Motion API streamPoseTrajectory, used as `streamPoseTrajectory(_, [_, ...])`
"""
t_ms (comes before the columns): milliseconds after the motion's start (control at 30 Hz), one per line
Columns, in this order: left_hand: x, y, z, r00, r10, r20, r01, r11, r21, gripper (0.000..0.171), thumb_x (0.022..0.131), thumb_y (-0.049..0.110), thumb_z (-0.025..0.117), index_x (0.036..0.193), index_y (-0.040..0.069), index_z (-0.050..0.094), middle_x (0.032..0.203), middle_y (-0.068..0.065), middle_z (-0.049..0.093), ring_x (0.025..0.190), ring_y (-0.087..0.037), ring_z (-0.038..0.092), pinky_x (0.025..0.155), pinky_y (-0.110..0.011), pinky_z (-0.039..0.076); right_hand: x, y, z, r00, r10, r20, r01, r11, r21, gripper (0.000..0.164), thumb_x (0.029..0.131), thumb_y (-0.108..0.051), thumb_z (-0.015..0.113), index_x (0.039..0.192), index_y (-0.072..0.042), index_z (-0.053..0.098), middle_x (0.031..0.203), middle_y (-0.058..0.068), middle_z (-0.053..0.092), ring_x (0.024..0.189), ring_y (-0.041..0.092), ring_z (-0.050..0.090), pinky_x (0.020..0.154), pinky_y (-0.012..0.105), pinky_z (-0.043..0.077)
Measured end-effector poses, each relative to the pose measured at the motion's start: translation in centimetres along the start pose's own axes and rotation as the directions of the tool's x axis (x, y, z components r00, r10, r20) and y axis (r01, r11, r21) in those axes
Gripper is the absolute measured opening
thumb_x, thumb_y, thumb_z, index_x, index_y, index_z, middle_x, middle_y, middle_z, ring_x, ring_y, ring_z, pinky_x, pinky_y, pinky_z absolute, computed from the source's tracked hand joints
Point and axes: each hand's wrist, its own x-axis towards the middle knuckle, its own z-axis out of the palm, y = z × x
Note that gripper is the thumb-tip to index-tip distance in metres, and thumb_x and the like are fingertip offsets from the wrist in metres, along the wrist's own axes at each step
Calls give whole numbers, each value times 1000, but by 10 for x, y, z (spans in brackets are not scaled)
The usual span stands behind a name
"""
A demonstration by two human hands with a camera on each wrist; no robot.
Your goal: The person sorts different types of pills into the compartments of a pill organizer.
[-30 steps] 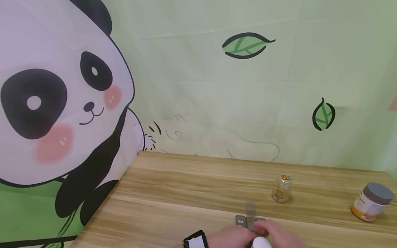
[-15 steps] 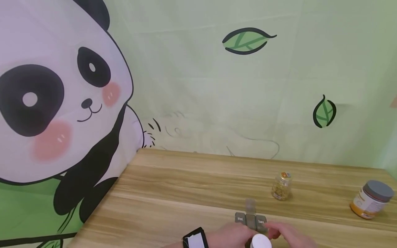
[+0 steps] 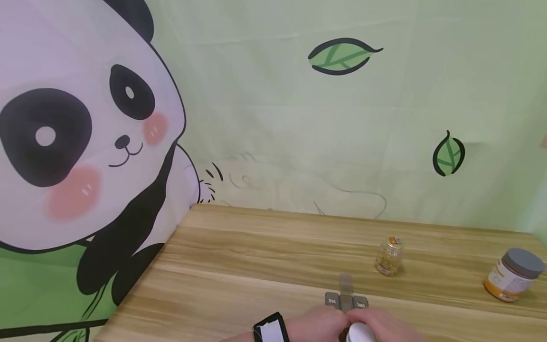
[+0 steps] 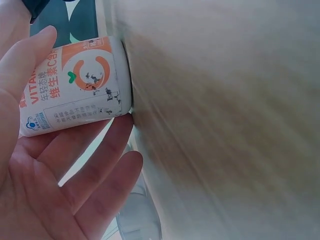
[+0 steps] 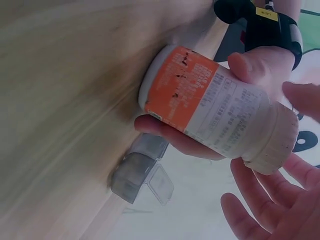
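A white and orange vitamin C bottle stands upright, its base right at the tabletop. My left hand holds it around the body, thumb on one side and fingers on the other. At the bottle's top, my right hand has its thumb and fingers around the white ridged cap. Just beyond both hands lies a grey pill organizer with day labels, partly hidden by them. One of its clear lids is raised.
Behind the organizer stands a small clear jar of yellowish contents with a gold lid. A white and orange tub with a grey lid is at the right. A panda-printed cloth hangs behind the wooden table.
Half a second ago my right hand was off to the right of the cap; now it is back around it. My left hand keeps its grip on the bottle.
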Motion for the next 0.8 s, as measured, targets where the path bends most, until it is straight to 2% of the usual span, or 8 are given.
streamPoseTrajectory(133, [1, 0, 1, 1000, -7, -7, 7, 1000, 5, 19, 86, 17, 72, 103, 8, 70, 76, 13, 61, 65, 7, 50, 60, -9, 41, 1, -9, 2, 997, -8, -83, 3, 998, -62, 58, 79, -38, 80, 125, -15, 53, 111, -7, 61, 97, 9, 58, 69, 26, 48])
streamPoseTrajectory(233, [1, -1, 1, 1000, -8, -5, 8, 1000, -15, 20, 86, 15, 72, 104, 8, 70, 76, 13, 61, 65, 7, 50, 60, -9, 41, 2, -11, 1, 995, -15, -98, 9, 998, -62, 59, 78, -39, 80, 126, -16, 53, 111, -7, 61, 97, 8, 58, 69, 26, 48])
streamPoseTrajectory(333, [1, -1, 1, 1000, -1, 4, 1, 1000, -29, 24, 86, 15, 71, 109, 8, 69, 80, 11, 64, 67, 8, 51, 61, -9, 41, 2, -8, -2, 996, -21, -89, 19, 1000, -21, 61, 78, -35, 80, 129, -16, 52, 113, -4, 61, 99, 9, 57, 70, 26, 48])
streamPoseTrajectory(433, [3, -3, 0, 1000, 18, 9, -17, 1000, -21, 26, 87, 15, 71, 112, 8, 69, 81, 10, 65, 68, 9, 50, 61, -9, 41, 1, -6, -6, 996, 9, -92, -7, 1000, 24, 65, 74, -32, 82, 130, -17, 52, 113, -4, 61, 99, 8, 55, 69, 26, 47])
streamPoseTrajectory(600, [4, -3, -1, 999, 54, 5, -54, 998, 22, 25, 88, 17, 71, 113, 10, 69, 87, 9, 68, 72, 11, 48, 64, -7, 39, -3, -7, -15, 988, 100, -114, -94, 994, 56, 69, 69, -29, 85, 129, -16, 54, 105, -7, 59, 87, 3, 51, 57, 22, 39])
streamPoseTrajectory(700, [4, -3, -1, 998, 57, 13, -57, 998, 20, 26, 90, 18, 69, 115, 10, 69, 91, 9, 68, 74, 11, 49, 65, -7, 39, -4, -14, -21, 972, 176, -154, -170, 984, 53, 63, 70, -22, 86, 125, -16, 57, 102, -12, 57, 80, -1, 50, 55, 22, 38])
streamPoseTrajectory(800, [3, -1, -1, 999, 49, 23, -50, 998, 43, 26, 91, 18, 68, 116, 9, 68, 91, 10, 67, 73, 10, 49, 64, -7, 39, -5, -18, -26, 958, 196, -210, -191, 981, 41, 58, 69, -14, 87, 120, -18, 61, 101, -14, 58, 76, -2, 50, 56, 20, 40])
